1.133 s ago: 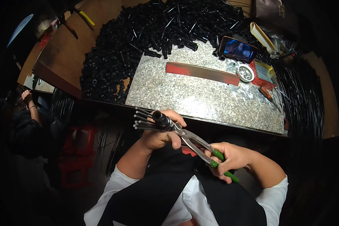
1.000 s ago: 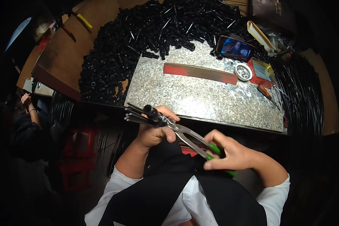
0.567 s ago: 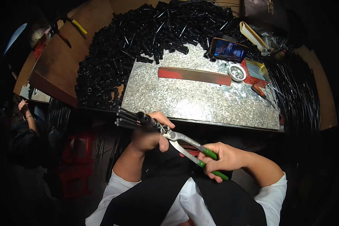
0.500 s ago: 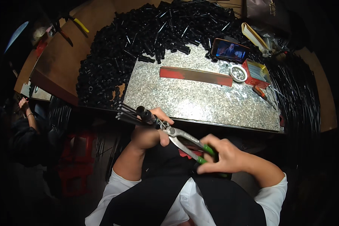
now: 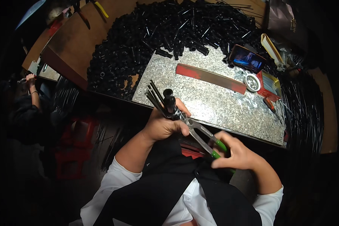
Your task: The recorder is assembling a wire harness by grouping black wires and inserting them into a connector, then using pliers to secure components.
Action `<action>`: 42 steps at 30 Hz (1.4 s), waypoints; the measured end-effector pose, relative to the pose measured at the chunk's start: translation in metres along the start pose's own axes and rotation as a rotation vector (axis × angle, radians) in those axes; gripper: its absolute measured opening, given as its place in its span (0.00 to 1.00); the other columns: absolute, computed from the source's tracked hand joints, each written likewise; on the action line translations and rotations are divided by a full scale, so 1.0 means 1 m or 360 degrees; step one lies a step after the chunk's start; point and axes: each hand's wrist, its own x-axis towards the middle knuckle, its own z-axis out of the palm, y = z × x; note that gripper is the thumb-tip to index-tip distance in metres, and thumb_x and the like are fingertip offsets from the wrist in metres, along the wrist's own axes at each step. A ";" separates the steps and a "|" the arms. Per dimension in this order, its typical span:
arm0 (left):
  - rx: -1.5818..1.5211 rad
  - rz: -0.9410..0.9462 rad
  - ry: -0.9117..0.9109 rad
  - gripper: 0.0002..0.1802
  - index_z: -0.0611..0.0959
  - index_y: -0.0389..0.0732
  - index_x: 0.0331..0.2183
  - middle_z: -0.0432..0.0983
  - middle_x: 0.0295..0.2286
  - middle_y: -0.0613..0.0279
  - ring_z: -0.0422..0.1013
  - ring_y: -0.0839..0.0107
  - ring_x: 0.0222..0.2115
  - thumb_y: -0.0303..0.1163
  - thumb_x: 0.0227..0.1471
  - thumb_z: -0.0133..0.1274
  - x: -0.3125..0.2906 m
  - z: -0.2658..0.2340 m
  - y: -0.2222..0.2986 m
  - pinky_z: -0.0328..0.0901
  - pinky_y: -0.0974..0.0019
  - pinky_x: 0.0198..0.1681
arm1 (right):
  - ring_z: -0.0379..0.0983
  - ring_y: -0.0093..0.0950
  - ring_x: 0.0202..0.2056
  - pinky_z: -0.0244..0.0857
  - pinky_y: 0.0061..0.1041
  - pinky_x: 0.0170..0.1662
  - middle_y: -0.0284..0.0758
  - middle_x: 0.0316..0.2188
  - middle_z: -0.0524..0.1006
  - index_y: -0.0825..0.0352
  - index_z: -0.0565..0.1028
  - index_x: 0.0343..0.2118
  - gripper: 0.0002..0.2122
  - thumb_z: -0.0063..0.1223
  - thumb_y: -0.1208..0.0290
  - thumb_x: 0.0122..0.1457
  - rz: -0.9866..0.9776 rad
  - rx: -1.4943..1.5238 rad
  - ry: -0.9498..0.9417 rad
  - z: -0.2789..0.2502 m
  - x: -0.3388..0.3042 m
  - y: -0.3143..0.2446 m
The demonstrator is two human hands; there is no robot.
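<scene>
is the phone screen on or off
On: the phone shows a lit, bluish picture on its screen.

Bright light lay on the speckled desk (image 5: 233, 116), whitening to glare near its front edge; left of the desk, deep shadow dimmed the red stools (image 5: 89, 132). Before the desk, the right grip (image 5: 235, 152) blurred slightly; farthest from it, edges curved into black.
</scene>
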 end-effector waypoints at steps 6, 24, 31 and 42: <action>0.0024 0.0012 0.0050 0.40 0.77 0.36 0.31 0.67 0.26 0.72 0.62 0.83 0.26 0.58 0.20 0.67 0.005 0.004 -0.001 0.56 0.78 0.29 | 0.73 0.30 0.30 0.66 0.26 0.33 0.43 0.28 0.73 0.73 0.66 0.40 0.12 0.48 0.69 0.59 -0.0364 -0.0714 0.0601 -0.011 -0.006 0.002; -0.0028 -0.0012 -0.0057 0.41 0.74 0.36 0.26 0.65 0.27 0.69 0.62 0.84 0.23 0.63 0.17 0.63 0.015 0.006 -0.005 0.56 0.79 0.25 | 0.71 0.32 0.31 0.65 0.29 0.34 0.42 0.30 0.72 0.72 0.67 0.50 0.25 0.57 0.62 0.53 -0.0171 -0.0866 0.0487 -0.012 -0.006 0.002; 0.0056 -0.0017 -0.0251 0.40 0.70 0.41 0.34 0.62 0.20 0.77 0.59 0.85 0.23 0.39 0.16 0.77 0.019 0.006 -0.015 0.55 0.77 0.26 | 0.73 0.39 0.37 0.65 0.31 0.42 0.47 0.36 0.75 0.69 0.70 0.49 0.20 0.53 0.65 0.56 -0.0132 -0.0656 0.0218 -0.035 -0.009 -0.009; -0.0068 0.0002 -0.0061 0.44 0.66 0.40 0.36 0.62 0.17 0.77 0.59 0.86 0.18 0.51 0.17 0.70 0.016 0.008 -0.013 0.54 0.80 0.22 | 0.66 0.47 0.26 0.60 0.36 0.30 0.48 0.21 0.68 0.72 0.68 0.31 0.10 0.56 0.71 0.54 0.0101 -0.0554 0.0304 -0.015 0.008 -0.001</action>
